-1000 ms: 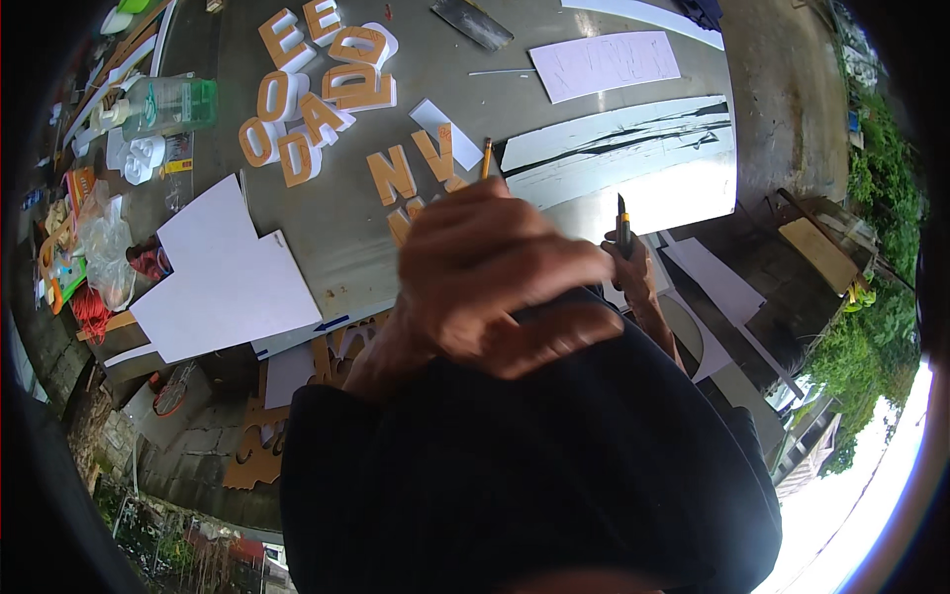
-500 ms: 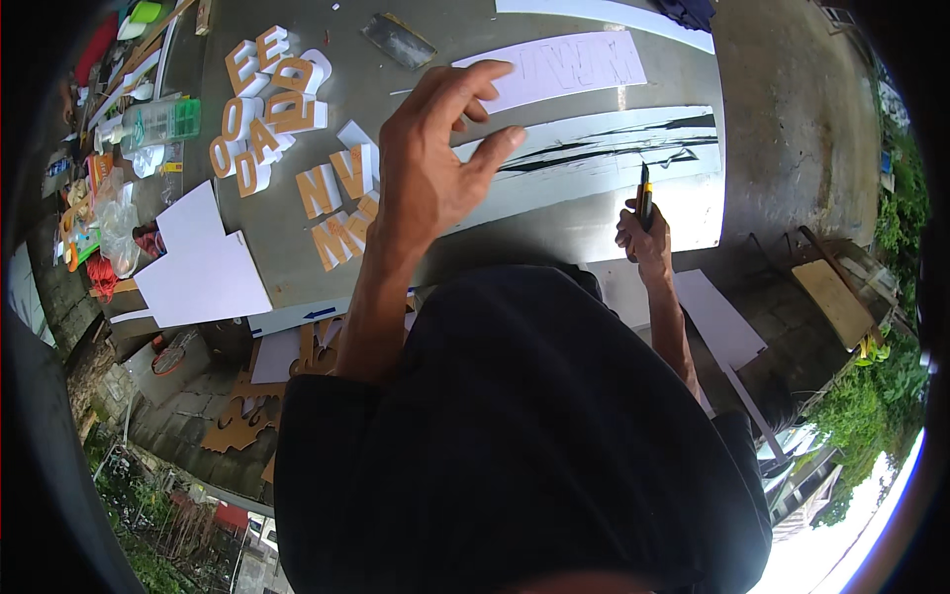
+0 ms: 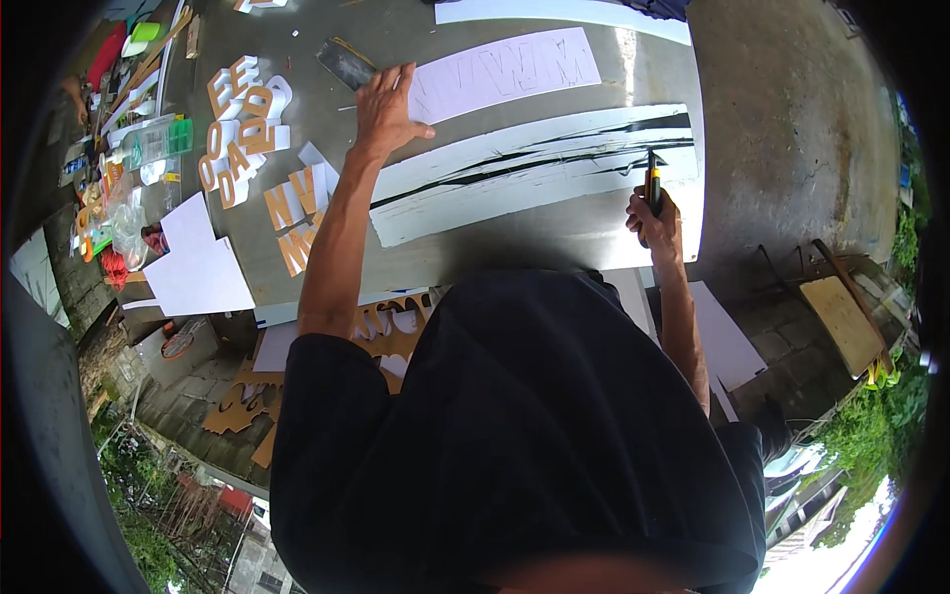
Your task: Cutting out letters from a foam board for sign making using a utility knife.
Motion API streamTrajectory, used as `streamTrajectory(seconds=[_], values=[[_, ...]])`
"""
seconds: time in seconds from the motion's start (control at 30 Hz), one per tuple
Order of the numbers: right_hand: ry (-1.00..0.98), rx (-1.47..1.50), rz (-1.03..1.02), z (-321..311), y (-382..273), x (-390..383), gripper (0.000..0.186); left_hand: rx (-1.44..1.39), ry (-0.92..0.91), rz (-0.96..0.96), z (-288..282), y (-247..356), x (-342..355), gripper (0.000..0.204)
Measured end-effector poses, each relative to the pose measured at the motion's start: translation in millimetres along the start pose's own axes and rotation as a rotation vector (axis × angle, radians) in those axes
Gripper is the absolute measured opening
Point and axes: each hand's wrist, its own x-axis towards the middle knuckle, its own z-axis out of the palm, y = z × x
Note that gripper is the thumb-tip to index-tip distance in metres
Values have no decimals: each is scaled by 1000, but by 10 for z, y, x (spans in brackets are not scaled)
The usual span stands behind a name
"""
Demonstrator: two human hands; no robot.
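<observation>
Across the upper middle of the frame you have a pale sheet (image 3: 505, 74) with outlined letter shapes drawn on it, lying flat on the grey table (image 3: 594, 233). Below it, running from centre to right, lie long white strips (image 3: 524, 173) with dark cut lines between them. At upper left, a cluster of cut-out letters (image 3: 242, 119) in tan and white sits on the table, with more tan letters (image 3: 292, 213) just below. Blank white sheets (image 3: 198, 262) overhang the table's left edge, and tan offcut board (image 3: 386, 322) shows under the table near your shoulder.

Your left hand (image 3: 386, 104) is spread open, fingers splayed — it presses down at the left end of the pale sheet, gripping nothing. A dark flat tool (image 3: 346, 61) lies just beside its fingertips; you cannot tell whether they touch.

Your right hand (image 3: 655, 220) is clenched around a yellow-and-black utility knife (image 3: 652, 178), held upright at centre right, its tip at the right end of the white strips.

At far upper left, a clear plastic box (image 3: 158, 141) with a green part stands among mixed clutter — its contents are too small to tell
</observation>
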Motion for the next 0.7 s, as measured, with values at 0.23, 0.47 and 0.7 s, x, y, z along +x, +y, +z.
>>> streamTrajectory(seconds=[0.23, 0.47, 0.7], values=[[-35, 20, -33, 70, -3, 44, 37, -48, 79, 72, -64, 60, -123, 114], [-51, 14, -66, 56, 44, -49, 36, -219, 107, 7, -223, 524, -558, 114], [-94, 63, -30, 125, 69, -222, 35, -338, 45, -12, 172, 994, -1007, 115]])
